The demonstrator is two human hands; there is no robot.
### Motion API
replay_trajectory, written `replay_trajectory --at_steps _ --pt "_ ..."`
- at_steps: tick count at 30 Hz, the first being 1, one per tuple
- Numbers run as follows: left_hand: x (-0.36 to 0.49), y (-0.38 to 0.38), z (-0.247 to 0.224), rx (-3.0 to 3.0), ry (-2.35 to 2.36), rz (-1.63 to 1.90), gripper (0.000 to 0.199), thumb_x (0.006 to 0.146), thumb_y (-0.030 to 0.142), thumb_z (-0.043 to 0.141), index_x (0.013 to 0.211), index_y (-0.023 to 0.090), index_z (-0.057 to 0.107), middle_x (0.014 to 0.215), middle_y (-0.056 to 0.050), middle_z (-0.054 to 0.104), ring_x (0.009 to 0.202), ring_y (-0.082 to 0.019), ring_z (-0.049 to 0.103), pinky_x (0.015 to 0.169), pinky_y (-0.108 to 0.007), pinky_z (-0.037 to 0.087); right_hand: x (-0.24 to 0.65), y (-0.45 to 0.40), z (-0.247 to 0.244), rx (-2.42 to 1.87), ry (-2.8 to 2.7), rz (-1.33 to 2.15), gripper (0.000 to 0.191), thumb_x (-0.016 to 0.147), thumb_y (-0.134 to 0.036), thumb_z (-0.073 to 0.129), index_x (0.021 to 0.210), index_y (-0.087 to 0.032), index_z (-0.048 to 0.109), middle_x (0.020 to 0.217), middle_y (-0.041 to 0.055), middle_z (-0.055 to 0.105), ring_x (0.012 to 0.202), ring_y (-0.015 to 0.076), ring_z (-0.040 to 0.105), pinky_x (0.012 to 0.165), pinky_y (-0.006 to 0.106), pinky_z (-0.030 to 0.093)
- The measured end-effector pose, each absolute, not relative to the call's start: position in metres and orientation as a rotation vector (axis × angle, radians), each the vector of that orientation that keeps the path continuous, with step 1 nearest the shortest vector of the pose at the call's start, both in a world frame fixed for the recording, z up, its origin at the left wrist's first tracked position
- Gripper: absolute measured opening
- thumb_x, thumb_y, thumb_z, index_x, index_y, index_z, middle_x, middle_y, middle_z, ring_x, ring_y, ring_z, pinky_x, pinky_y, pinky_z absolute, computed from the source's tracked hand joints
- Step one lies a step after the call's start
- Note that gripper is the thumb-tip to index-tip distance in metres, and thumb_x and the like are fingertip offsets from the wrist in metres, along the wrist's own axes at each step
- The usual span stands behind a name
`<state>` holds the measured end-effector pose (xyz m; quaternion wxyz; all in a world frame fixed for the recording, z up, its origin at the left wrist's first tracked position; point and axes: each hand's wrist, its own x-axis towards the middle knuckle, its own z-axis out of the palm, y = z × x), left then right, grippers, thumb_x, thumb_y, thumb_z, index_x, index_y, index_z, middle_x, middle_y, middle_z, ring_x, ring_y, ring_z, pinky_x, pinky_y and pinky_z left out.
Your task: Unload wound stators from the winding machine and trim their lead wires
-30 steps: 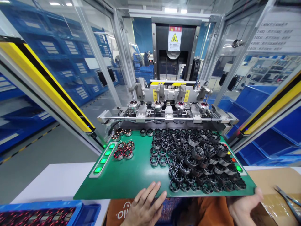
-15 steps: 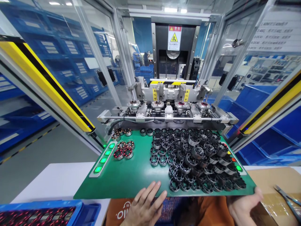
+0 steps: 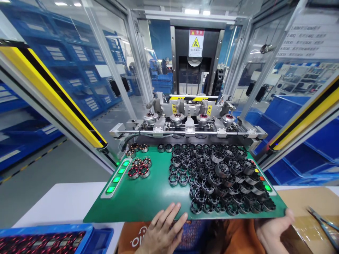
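Left hand (image 3: 165, 227): back up, fingers loosely spread, nothing seen in its grasp; fingertips overlapped the board's front edge, pressure not readable.
Right hand (image 3: 274, 231): at the board's right front corner, thumb along the edge; other fingers hidden, so how firmly it held could not be told.
Green board (image 3: 148, 199): directly beyond both hands, long axis running left to right across the person.
Nearest core, left hand: front-left black core (image 3: 196, 211), just right of the fingertips, apart from them.
Core pile, position: black ring cores (image 3: 222, 171) between the hands and beyond them; ahead and right of the left hand, ahead and left of the right.
Core axis: no long axis; short rings, mostly upright, stacked on one another in places.
Nearer hand: both near opposite ends of the pile's front row.
Red-wound rings (image 3: 144, 176): ahead and left of the left hand, well apart.
Fixture row (image 3: 177, 120): four stations, beyond the board.
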<state>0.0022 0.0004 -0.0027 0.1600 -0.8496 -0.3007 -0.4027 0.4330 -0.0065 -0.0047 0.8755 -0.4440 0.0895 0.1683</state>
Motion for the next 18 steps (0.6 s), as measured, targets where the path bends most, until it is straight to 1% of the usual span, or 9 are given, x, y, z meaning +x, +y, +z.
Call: replay_trajectory --at_steps 3,7,9,11,12,13,15,17,18 --pt "0.002 0.000 -0.003 -2.431 -0.859 -1.149 0.027 0.123 0.040 0.071 0.139 0.027 0.089 0.153 -0.007 0.081 0.155 -0.021 0.064 0.153 -0.034 0.023 0.431 -0.006 -0.001 -0.951 0.193 0.339 0.041 0.081 -0.055 0.058 0.089 -0.024 0.083 0.113 0.0122 0.090 0.122 0.0380 0.087 0.072 0.045 0.077" --pt "0.001 0.000 -0.006 -2.432 -0.867 -1.147 0.028 0.122 0.040 0.072 0.142 0.028 0.089 0.155 -0.007 0.080 0.160 -0.020 0.062 0.152 -0.034 0.025 0.430 -0.005 0.003 -0.939 0.198 0.343 0.050 0.083 -0.052 0.055 0.103 -0.022 0.090 0.117 0.0117 0.091 0.120 0.0371 0.087 0.079 0.048 0.079" --pt "0.000 0.000 -0.008 -2.432 -0.865 -1.143 0.030 0.120 0.039 0.074 0.145 0.029 0.088 0.156 -0.008 0.080 0.163 -0.020 0.061 0.152 -0.035 0.025 0.430 -0.005 0.003 -0.924 0.204 0.347 0.053 0.084 -0.051 0.056 0.108 -0.020 0.092 0.119 0.0112 0.092 0.117 0.0353 0.088 0.079 0.045 0.079" --pt "0.000 0.000 -0.009 -2.429 -0.865 -1.142 0.031 0.119 0.039 0.076 0.146 0.029 0.088 0.156 -0.008 0.081 0.163 -0.020 0.061 0.152 -0.035 0.026 0.431 -0.006 0.003 -0.909 0.213 0.346 0.054 0.085 -0.050 0.057 0.110 -0.019 0.092 0.118 0.0113 0.092 0.116 0.0336 0.088 0.077 0.041 0.079" --pt "0.001 0.000 -0.009 -2.427 -0.866 -1.146 0.031 0.119 0.039 0.076 0.146 0.029 0.088 0.155 -0.009 0.081 0.162 -0.020 0.062 0.152 -0.035 0.026 0.431 -0.007 0.004 -0.903 0.217 0.348 0.052 0.085 -0.050 0.058 0.109 -0.018 0.092 0.116 0.0117 0.092 0.115 0.0337 0.089 0.078 0.041 0.079" --pt "0.001 0.000 -0.008 -2.425 -0.867 -1.151 0.030 0.120 0.039 0.075 0.145 0.029 0.088 0.153 -0.008 0.082 0.160 -0.020 0.063 0.151 -0.035 0.026 0.431 -0.007 0.006 -0.894 0.213 0.354 0.050 0.085 -0.049 0.060 0.109 -0.018 0.091 0.114 0.0123 0.092 0.113 0.0349 0.089 0.079 0.043 0.079" --pt "0.002 0.000 -0.007 -2.419 -0.869 -1.159 0.028 0.122 0.039 0.072 0.143 0.029 0.088 0.151 -0.008 0.083 0.157 -0.020 0.064 0.151 -0.034 0.026 0.431 -0.008 0.012 -0.856 0.178 0.391 0.047 0.085 -0.050 0.069 0.110 -0.017 0.090 0.109 0.0127 0.091 0.108 0.0388 0.090 0.084 0.052 0.081" --pt "0.002 0.000 -0.006 -2.418 -0.867 -1.158 0.028 0.123 0.039 0.071 0.142 0.028 0.088 0.150 -0.009 0.083 0.155 -0.020 0.066 0.151 -0.034 0.027 0.430 -0.007 0.021 -0.797 0.119 0.449 0.047 0.085 -0.052 0.078 0.113 -0.016 0.090 0.108 0.0126 0.091 0.106 0.0420 0.090 0.089 0.061 0.081" --pt "0.002 0.000 -0.006 -2.421 -0.867 -1.153 0.028 0.123 0.039 0.071 0.142 0.028 0.088 0.150 -0.009 0.083 0.155 -0.021 0.066 0.150 -0.035 0.027 0.429 -0.006 0.026 -0.770 0.093 0.475 0.048 0.086 -0.053 0.080 0.114 -0.016 0.090 0.109 0.0124 0.091 0.106 0.0428 0.090 0.091 0.063 0.081"
